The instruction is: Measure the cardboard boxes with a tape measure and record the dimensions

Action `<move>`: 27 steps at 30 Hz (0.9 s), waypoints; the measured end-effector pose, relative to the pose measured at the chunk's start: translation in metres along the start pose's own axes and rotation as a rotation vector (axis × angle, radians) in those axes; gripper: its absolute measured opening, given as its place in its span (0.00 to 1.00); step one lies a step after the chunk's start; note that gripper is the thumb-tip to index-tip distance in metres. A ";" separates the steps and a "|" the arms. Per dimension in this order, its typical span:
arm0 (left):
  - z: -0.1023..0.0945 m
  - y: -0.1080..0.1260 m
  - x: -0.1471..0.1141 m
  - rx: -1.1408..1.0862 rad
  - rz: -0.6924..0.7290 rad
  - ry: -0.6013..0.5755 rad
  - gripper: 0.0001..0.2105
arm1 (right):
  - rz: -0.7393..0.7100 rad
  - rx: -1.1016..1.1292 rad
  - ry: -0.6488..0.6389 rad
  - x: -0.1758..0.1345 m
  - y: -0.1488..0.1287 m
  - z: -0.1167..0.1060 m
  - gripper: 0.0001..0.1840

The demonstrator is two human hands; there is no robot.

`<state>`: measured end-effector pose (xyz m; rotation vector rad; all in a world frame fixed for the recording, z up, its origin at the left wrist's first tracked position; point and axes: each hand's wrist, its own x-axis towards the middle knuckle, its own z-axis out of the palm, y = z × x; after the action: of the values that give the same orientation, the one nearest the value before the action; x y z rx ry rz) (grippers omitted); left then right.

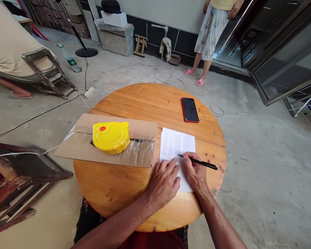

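Note:
A sheet of white paper (pixel 182 178) lies on the round wooden table (pixel 142 100), with rows of small handwriting on its upper part. My right hand (pixel 195 171) is closed around a black pen (pixel 206 163), whose tip meets the paper just under the written rows. Flat on the left edge of the paper rests my left hand (pixel 164 180), its fingers stretched out and holding nothing. To the left, a yellow tape-measure-shaped case (pixel 111 136) with a red button sits on a flattened piece of cardboard (pixel 77 145).
A phone in a red case (pixel 190 110) lies beyond the paper. Wooden chairs (pixel 15 183) stand at the left, and cables (pixel 129 65) cross the floor. Another person (pixel 209 31) in pink slippers stands near the doorway; someone else reclines at the upper left.

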<state>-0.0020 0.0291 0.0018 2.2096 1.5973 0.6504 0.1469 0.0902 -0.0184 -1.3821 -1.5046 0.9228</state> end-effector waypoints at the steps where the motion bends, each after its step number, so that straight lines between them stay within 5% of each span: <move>1: 0.000 0.000 0.000 -0.001 0.001 0.000 0.15 | 0.002 0.001 0.000 0.000 0.002 0.000 0.11; 27: -0.001 0.000 0.000 0.001 0.003 -0.002 0.14 | -0.063 -0.067 -0.058 0.001 -0.005 0.002 0.10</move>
<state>-0.0024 0.0294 0.0023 2.2128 1.5948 0.6485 0.1431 0.0906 -0.0142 -1.3575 -1.6274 0.8868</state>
